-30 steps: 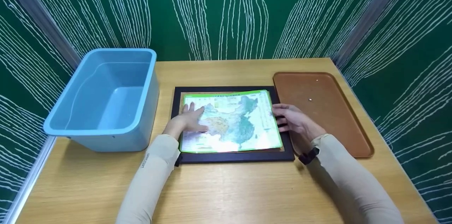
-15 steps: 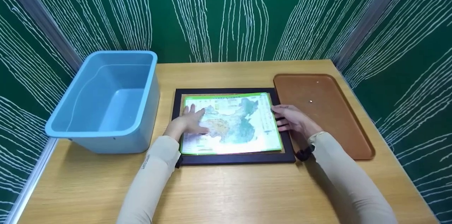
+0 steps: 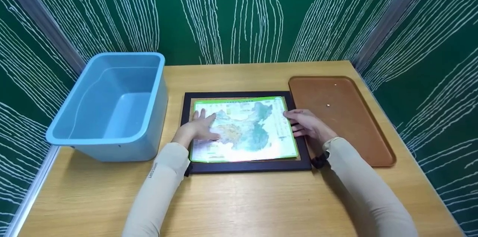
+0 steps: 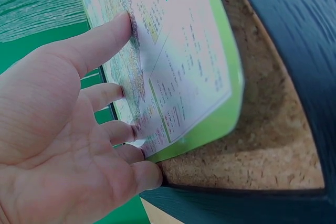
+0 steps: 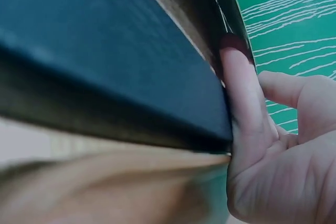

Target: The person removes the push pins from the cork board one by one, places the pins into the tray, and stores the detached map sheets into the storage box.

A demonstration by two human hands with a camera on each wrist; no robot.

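A glossy map (image 3: 257, 128) with a green border lies over a black-framed cork board (image 3: 246, 167) in the middle of the table. My left hand (image 3: 199, 126) rests on the map's left part with its fingers spread. In the left wrist view the thumb and fingertips of the left hand (image 4: 68, 129) touch the printed face, and cork shows past the map's rounded corner. My right hand (image 3: 308, 123) holds the map's right edge. In the right wrist view one finger (image 5: 244, 98) goes under the map's dark underside, beside the frame, with the thumb on the other side.
A deep blue tub (image 3: 112, 140) stands on the left of the wooden table (image 3: 239, 207). To the right, a brown tray (image 3: 347, 125) sits against the board's frame, with small bright specks on it. Green walls with white lines (image 3: 239, 16) enclose the table.
My right hand has moved slightly left, onto the map's right edge. The left hand stays in place on the map.
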